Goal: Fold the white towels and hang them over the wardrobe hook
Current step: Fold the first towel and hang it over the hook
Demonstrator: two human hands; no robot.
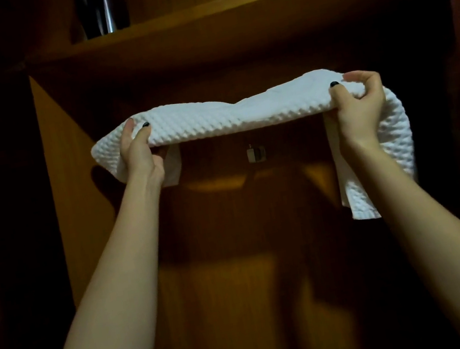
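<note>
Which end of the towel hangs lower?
The end at the right hand: the towel drapes far past that wrist, while the end at the left hand stops just below it.

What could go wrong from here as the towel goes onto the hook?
1. The hook is small, and the white towel is held wide above it; it might catch only a thin fold and slip off.
2. The end past the right hand hangs far lower than the end by the left hand, so uneven weight could drag the towel off sideways.
3. Lowering the towel may hide the hook in this dim light, making the placement a guess.
</note>
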